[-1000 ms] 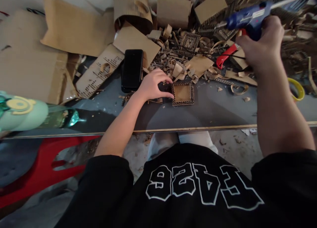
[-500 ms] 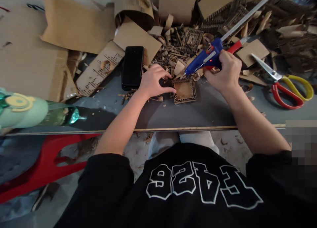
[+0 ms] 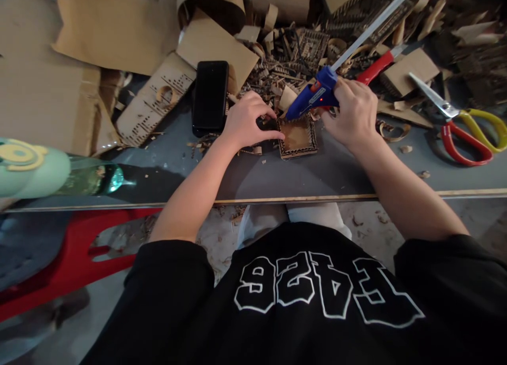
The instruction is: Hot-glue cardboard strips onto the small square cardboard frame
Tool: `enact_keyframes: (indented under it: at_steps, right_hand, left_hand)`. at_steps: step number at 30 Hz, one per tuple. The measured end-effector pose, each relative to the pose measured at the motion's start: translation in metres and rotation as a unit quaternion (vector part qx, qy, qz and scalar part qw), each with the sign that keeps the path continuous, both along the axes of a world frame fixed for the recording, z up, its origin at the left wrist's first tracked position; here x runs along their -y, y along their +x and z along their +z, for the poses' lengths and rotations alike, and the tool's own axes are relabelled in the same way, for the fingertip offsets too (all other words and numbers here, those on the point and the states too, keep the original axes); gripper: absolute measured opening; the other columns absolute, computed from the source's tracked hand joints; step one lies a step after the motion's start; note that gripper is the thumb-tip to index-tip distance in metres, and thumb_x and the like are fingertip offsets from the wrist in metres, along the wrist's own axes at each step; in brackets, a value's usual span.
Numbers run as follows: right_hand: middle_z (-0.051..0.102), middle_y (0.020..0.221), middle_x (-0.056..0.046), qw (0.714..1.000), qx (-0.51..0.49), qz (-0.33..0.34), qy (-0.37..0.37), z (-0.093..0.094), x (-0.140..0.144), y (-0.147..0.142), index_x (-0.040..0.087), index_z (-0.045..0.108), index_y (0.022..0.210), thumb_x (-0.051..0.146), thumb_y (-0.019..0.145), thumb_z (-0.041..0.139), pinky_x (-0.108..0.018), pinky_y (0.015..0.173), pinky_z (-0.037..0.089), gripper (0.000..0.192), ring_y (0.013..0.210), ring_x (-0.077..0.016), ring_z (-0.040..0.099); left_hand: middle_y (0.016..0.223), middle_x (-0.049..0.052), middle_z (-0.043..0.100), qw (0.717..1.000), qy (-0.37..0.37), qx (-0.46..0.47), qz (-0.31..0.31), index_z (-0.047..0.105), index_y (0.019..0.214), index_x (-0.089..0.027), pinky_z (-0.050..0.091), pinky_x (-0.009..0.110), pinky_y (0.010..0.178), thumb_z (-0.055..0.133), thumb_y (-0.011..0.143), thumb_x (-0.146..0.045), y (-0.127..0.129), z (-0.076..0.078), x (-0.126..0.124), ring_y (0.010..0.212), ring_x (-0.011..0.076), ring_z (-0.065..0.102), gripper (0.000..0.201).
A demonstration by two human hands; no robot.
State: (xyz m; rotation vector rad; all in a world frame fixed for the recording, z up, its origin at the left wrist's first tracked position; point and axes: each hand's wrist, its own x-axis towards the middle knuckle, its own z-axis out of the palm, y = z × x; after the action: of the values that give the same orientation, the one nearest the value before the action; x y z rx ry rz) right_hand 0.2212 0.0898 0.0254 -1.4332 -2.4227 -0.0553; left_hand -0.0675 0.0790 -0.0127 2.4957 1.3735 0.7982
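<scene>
A small square cardboard tray (image 3: 297,152) with walls of corrugated strips lies on the grey table in front of me. My left hand (image 3: 250,123) is curved at its left side, the thumb and index finger gripping that edge and the far left corner. My right hand (image 3: 352,109) is wrapped round a blue hot glue gun (image 3: 316,93), whose red light is lit and from whose back a long glue stick (image 3: 374,28) sticks out. The gun's nozzle points down at the tray's far left corner; whether it touches the cardboard I cannot tell.
A black phone (image 3: 210,96) lies left of my left hand. Scissors (image 3: 455,117) and a red-handled cutter (image 3: 376,68) are at the right. Cardboard scraps (image 3: 273,74) heap behind the tray. A green bottle (image 3: 35,169) lies at the left near the table edge (image 3: 277,200).
The glue gun has moved left and down with my right hand, bringing its nozzle closer to the tray's far left corner. My left hand keeps its place at the tray; the view has shifted slightly.
</scene>
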Motion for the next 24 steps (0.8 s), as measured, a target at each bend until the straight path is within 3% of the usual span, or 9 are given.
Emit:
enact_keyframes:
  at_steps: [3,9,15,20,24]
  right_hand:
    - [0.068,0.145,-0.009,0.999,0.013,-0.020,-0.029,0.008,0.007,-0.003,0.030,0.051,0.155,0.040,0.105,0.055,-0.052,0.117,0.049,0.051,0.136,-0.0338,0.061]
    - [0.071,0.139,-0.015,0.998,0.017,-0.033,-0.041,0.015,0.012,-0.009,0.012,0.053,0.156,0.020,0.090,0.057,-0.050,0.116,0.049,0.066,0.133,-0.0362,0.064]
    - [0.070,0.141,-0.016,0.998,0.002,-0.036,-0.045,0.015,0.012,-0.006,0.013,0.056,0.151,0.018,0.091,0.055,-0.051,0.118,0.048,0.061,0.135,-0.0357,0.063]
    - [0.069,0.141,-0.011,0.997,-0.005,-0.048,-0.062,0.017,0.013,0.001,0.029,0.057,0.148,0.021,0.095,0.052,-0.051,0.118,0.049,0.054,0.136,-0.0329,0.062]
    - [0.070,0.139,-0.011,0.998,-0.012,-0.052,-0.046,0.014,0.010,0.005,0.025,0.061,0.139,0.021,0.089,0.056,-0.054,0.113,0.052,0.050,0.132,-0.0364,0.064]
  left_hand:
    - [0.094,0.012,0.077,1.000,0.003,0.012,-0.009,0.080,0.097,-0.027,0.056,0.055,0.100,0.079,0.073,-0.088,-0.001,-0.001,-0.001,0.111,0.0377,0.070,0.066]
    - [0.093,0.012,0.077,1.000,0.000,0.018,-0.019,0.078,0.096,-0.026,0.055,0.058,0.098,0.077,0.075,-0.090,-0.001,-0.001,-0.003,0.112,0.0380,0.069,0.068]
    - [0.094,0.009,0.078,1.000,-0.010,0.016,-0.018,0.078,0.097,-0.027,0.054,0.059,0.099,0.073,0.080,-0.090,-0.001,0.000,-0.003,0.111,0.0352,0.068,0.065]
    - [0.093,0.010,0.075,1.000,-0.015,0.020,-0.007,0.079,0.096,-0.024,0.053,0.056,0.102,0.080,0.076,-0.085,0.000,0.000,-0.001,0.114,0.0385,0.068,0.065]
    - [0.095,0.011,0.075,1.000,-0.017,0.020,-0.009,0.079,0.095,-0.025,0.054,0.056,0.102,0.079,0.076,-0.086,-0.001,0.000,-0.002,0.114,0.0384,0.069,0.064]
